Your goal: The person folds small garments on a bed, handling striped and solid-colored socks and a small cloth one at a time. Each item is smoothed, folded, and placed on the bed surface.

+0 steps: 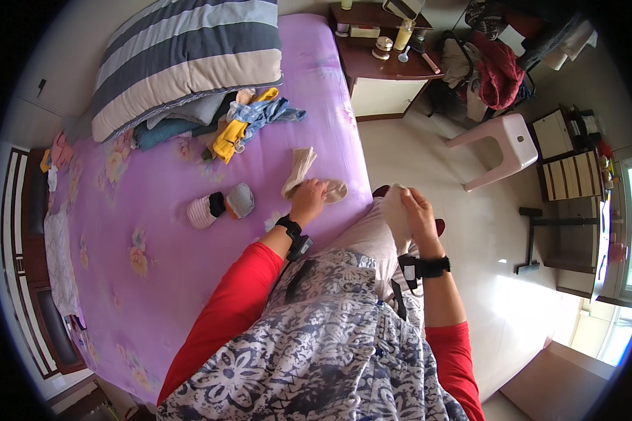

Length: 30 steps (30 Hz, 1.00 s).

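Observation:
A ribbed beige sock (298, 167) lies bent on the bed near its edge, its toe pointing right. My left hand (309, 201) is over the bend with curled fingers closed on the fabric; the fingertips are partly hidden. Over my lap, my right hand (421, 213) pinches a second pale beige sock (396, 216) by its upper end, and it hangs down in front of my leg. Left of my left hand rest two rolled sock bundles, one striped pink and white with black (206, 210), the other grey with orange (240, 200).
Crumpled yellow and blue clothes (247, 123) lie beside a striped quilt (189, 63) on the purple bed sheet (179, 294). A brown bedside cabinet (389, 97) holds bottles and a hairbrush. On the floor to the right stands a pink plastic stool (505, 144), near a clothes-laden chair (497, 79).

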Motion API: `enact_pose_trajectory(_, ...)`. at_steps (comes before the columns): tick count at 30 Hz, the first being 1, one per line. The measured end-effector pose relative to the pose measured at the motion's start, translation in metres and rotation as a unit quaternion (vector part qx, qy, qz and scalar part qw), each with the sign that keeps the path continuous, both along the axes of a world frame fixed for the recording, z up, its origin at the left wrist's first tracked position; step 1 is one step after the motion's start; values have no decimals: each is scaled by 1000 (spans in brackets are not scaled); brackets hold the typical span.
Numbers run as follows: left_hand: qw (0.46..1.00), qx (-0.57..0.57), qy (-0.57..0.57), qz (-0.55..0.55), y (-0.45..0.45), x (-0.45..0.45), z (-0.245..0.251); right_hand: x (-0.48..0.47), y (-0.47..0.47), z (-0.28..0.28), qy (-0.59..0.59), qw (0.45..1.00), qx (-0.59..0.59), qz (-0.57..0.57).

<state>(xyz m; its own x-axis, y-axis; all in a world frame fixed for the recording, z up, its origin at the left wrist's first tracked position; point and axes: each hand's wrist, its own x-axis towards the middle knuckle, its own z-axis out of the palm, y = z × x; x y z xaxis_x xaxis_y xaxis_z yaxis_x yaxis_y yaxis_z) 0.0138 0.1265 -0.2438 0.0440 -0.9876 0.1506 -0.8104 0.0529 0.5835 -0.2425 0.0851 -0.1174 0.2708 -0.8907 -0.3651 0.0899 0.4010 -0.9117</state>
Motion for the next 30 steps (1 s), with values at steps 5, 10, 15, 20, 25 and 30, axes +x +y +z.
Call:
enact_pose_trajectory(5,976,0,198,90,-1,24,14,34,-12,-4,65,994,-77,42)
enact_pose_trajectory(10,719,-5,689,97,28,86,69,89,-2,-8,113,923,-299,215)
enact_pose_trajectory(15,532,-40,845,45,43,107,106,119,13,8,242,870,-309,299)
enact_pose_trajectory(20,480,8,877,-27,36,89,120,124,11,30,156,842,-459,235)
enact_pose_trajectory(25,525,4,851,-9,32,69,134,124,19,30,60,924,-234,295)
enact_pose_trajectory(30,544,10,839,-24,27,52,148,125,28,27,-110,954,-89,262)
